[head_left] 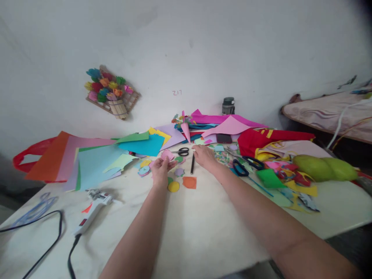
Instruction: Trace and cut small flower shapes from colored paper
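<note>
My left hand [162,168] pinches a round piece of pink paper [167,155]. Beneath and beside it lie paper cutouts: a yellow circle [173,186], a lilac scalloped shape [179,172] and a blue scalloped shape [143,170]. To its right, my right hand [204,155] has its fingers drawn together at the tips; what they hold, if anything, is too small to make out. Just left of those fingertips rest small black-handled scissors [183,151]. A black pen [192,164] lies below the fingers, with an orange paper square [190,182] nearer me.
Coloured paper sheets [94,164] and a glue gun [94,213] with its cord lie at left. Behind the hands stands a pink paper cone [186,131]. At right are large scissors [240,168], paper scraps, green fruit [310,167] and a phone [223,138].
</note>
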Action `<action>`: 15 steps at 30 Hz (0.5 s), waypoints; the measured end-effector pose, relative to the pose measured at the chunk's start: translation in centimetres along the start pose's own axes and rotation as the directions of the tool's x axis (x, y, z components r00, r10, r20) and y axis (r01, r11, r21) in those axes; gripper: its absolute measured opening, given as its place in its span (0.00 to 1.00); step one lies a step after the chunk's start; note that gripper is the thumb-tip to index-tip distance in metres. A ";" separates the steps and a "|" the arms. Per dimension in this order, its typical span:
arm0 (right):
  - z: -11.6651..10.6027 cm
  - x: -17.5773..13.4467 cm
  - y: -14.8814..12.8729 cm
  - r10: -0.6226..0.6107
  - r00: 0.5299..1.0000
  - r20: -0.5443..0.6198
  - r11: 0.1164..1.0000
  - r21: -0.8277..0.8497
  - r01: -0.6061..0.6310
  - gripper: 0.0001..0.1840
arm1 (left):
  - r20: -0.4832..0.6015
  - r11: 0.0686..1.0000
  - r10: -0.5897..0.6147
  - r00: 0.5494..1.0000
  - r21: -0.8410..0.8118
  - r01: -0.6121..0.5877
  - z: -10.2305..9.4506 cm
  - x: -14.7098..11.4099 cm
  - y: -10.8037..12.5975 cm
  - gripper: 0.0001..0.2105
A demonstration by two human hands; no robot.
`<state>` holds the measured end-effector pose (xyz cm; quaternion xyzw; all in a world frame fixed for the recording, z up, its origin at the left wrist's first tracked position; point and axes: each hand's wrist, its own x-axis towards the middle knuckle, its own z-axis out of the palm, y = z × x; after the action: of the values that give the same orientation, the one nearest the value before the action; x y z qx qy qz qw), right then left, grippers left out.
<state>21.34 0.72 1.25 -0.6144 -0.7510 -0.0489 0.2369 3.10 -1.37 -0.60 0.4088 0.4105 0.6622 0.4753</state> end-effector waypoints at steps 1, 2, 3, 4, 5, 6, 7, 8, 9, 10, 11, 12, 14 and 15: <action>0.0 0.5 -0.3 -0.015 1.000 0.013 0.999 0.035 0.015 0.17 | -0.020 1.000 0.004 1.000 -0.006 -0.004 -0.2 0.1 0.1 0.15; 0.0 1.2 -0.6 -0.025 0.999 0.033 0.997 0.070 0.022 0.17 | -0.039 1.000 0.006 0.999 -0.011 -0.006 -0.3 0.2 0.1 0.15; 0.0 2.0 -0.7 -0.024 0.998 0.052 0.995 0.099 0.019 0.17 | -0.054 1.000 0.005 0.999 -0.014 -0.006 -0.3 0.2 0.2 0.15; 0.0 2.9 -0.8 -0.030 0.996 0.085 0.992 0.123 0.020 0.18 | -0.060 1.000 0.004 0.998 -0.014 -0.004 -0.4 0.2 0.2 0.15; 0.0 3.8 -0.8 -0.027 0.991 0.130 0.991 0.133 0.009 0.18 | -0.061 1.000 0.002 0.998 -0.011 -0.003 -0.5 0.2 0.3 0.15; 0.0 4.8 -0.8 -0.030 0.984 0.177 0.991 0.131 0.007 0.18 | -0.058 1.000 0.001 0.998 -0.003 -0.001 -0.5 0.2 0.3 0.14; 0.0 5.7 -0.7 -0.029 0.975 0.221 0.993 0.116 0.003 0.18 | -0.052 1.000 0.001 0.999 0.008 -0.001 -0.6 0.2 0.3 0.14; 0.1 6.6 -0.7 -0.049 0.966 0.255 0.995 0.099 0.025 0.18 | -0.046 1.000 0.002 0.999 0.022 -0.001 -0.7 0.3 0.3 0.14; 0.3 7.3 -0.7 -0.068 0.955 0.290 0.996 0.079 0.047 0.20 | -0.040 0.999 0.002 0.999 0.035 -0.001 -0.7 0.3 0.3 0.14; 0.6 7.9 -0.7 -0.077 0.934 0.348 0.997 0.047 0.064 0.21 | -0.036 0.999 0.003 0.999 0.045 -0.001 -0.8 0.3 0.2 0.14; 0.8 8.3 -0.9 -0.085 0.922 0.377 0.996 0.038 0.076 0.22 | -0.029 0.999 0.003 1.000 0.050 -0.002 -0.9 0.4 0.2 0.14; 1.1 8.6 -1.0 -0.100 0.912 0.399 0.995 0.027 0.097 0.23 | -0.019 0.999 0.005 1.000 0.051 -0.004 -1.0 0.4 0.1 0.14; 1.6 8.8 -1.6 -0.129 0.890 0.438 0.988 -0.022 0.154 0.23 | 0.002 0.999 0.009 1.000 0.047 -0.009 -1.0 0.6 0.0 0.14; 1.8 8.8 -1.8 -0.141 0.885 0.444 0.982 -0.052 0.183 0.23 | 0.013 0.999 0.010 1.000 0.045 -0.010 -1.0 0.7 -0.1 0.15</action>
<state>17.90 8.84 3.70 -0.5549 -0.8306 0.0364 0.0285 2.04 -0.85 -0.95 0.4257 0.4205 0.6524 0.4652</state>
